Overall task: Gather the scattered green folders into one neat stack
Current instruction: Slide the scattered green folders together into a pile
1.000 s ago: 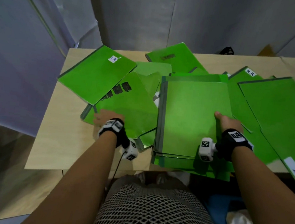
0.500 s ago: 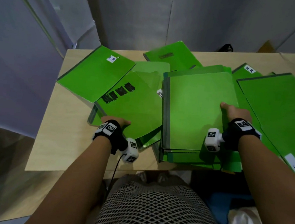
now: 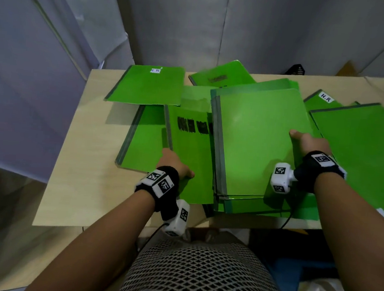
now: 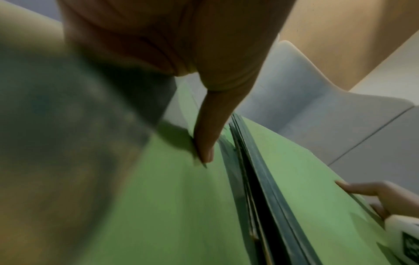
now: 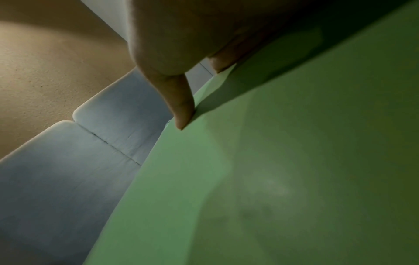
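The left hand [image 3: 173,164] pinches the near edge of the marked folder [image 3: 189,159], thumb on top. This folder lies just left of the stack [image 3: 254,141], touching it, with its long side running near to far. The right hand [image 3: 309,146] grips the stack's right edge; its fingers seem tucked under, though that is hidden. More loose folders [image 3: 362,146] lie right and far on the table [image 3: 88,150].
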Available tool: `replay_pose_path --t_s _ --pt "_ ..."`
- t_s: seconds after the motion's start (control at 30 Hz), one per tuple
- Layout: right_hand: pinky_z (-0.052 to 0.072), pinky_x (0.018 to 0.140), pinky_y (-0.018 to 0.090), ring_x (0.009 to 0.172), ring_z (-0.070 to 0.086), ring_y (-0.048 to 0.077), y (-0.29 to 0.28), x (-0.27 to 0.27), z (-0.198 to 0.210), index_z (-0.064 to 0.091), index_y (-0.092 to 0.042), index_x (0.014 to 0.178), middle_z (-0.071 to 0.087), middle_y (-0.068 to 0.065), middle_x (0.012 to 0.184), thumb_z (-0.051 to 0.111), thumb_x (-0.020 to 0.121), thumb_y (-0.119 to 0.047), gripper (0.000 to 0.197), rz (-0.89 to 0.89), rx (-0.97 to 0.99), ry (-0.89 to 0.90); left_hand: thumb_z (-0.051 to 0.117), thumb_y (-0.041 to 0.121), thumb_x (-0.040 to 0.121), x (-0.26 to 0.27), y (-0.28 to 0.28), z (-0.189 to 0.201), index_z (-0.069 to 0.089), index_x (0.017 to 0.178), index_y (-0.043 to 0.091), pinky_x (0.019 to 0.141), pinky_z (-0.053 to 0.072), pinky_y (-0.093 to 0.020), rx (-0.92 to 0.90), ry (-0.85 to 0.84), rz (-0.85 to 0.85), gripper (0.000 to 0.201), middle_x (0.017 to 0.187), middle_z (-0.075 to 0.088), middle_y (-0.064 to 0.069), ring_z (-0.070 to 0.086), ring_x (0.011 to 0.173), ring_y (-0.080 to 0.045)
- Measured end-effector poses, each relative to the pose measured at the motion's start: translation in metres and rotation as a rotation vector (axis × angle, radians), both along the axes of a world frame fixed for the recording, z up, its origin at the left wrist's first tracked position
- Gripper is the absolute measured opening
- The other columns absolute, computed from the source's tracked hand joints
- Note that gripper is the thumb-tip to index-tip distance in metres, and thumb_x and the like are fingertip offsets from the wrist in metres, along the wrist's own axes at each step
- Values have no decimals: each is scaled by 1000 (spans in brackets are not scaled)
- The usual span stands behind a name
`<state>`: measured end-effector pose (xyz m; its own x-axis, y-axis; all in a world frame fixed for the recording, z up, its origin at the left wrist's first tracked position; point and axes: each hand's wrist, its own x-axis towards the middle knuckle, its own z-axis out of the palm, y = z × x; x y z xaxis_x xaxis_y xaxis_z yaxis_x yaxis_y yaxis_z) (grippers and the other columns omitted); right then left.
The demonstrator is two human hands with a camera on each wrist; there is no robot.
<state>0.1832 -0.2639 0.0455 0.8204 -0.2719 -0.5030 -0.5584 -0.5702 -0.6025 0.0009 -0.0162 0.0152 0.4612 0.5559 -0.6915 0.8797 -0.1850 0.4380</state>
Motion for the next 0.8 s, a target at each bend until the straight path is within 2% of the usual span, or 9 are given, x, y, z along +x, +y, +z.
replay_pose_path --t_s 0.1,0.2,0.3,0.4,0.5,0.57,0.6,0.7,0.8 --pt "47 95 48 97 59 37 6 0 1 55 -6 103 59 14 104 66 73 -57 61 20 -34 -10 82 22 74 -3 -1 -9 22 140 -3 96 49 -40 -35 34 -13 93 134 47 -20 51 122 -36" --pt "49 93 48 90 60 34 11 1 0 51 -5 77 60 12 92 66 73 -59 56 40 -68 -23 81 26 75 -8 3 -19 25 141 -6 99 49 -40 -64 104 -24 93 136 48 -20 52 122 -35" --pt "49 92 47 86 58 32 15 4 -1 46 -11 69 59 11 93 67 73 -59 52 66 -98 -29 75 28 82 -16 6 -28 40 134 -9 96 51 -38 -96 137 -59 73 127 56 -19 59 114 -31" --pt "48 94 47 86 56 33 19 8 1 50 -10 81 56 12 95 67 74 -58 51 87 -120 -29 67 19 89 -22 8 -33 44 130 -8 89 54 -37 -112 105 -69 54 101 58 -14 59 94 -29" --pt "48 94 47 87 56 33 21 13 4 52 -9 89 57 12 98 67 72 -58 54 77 -117 -33 61 4 90 -21 23 -23 35 135 -1 91 51 -45 -68 -14 0 53 114 55 -19 57 105 -36" --pt "49 94 49 90 59 34 24 16 7 56 -8 95 60 11 102 67 66 -61 61 53 -94 -28 58 -1 87 -16 42 -7 39 132 -3 84 53 -48 -65 -103 44 49 111 56 -22 58 101 -38" --pt "49 93 49 93 60 35 25 18 8 59 -8 102 62 11 107 67 63 -62 66 32 -78 -22 58 0 85 -13 54 4 43 128 -5 79 53 -45 -40 -148 73 46 107 57 -22 59 96 -37" --pt "48 95 49 98 61 37 28 22 12 59 -7 119 63 11 118 67 62 -61 79 -4 -43 -19 57 14 80 2 91 36 55 116 -1 84 53 -42 141 -235 94 38 105 63 -21 62 96 -36" --pt "47 97 49 102 60 38 34 24 13 55 -6 125 61 12 123 68 63 -60 84 -32 -18 -16 59 31 75 26 118 51 60 115 -2 89 54 -46 185 -308 156 53 109 67 -23 65 97 -38"
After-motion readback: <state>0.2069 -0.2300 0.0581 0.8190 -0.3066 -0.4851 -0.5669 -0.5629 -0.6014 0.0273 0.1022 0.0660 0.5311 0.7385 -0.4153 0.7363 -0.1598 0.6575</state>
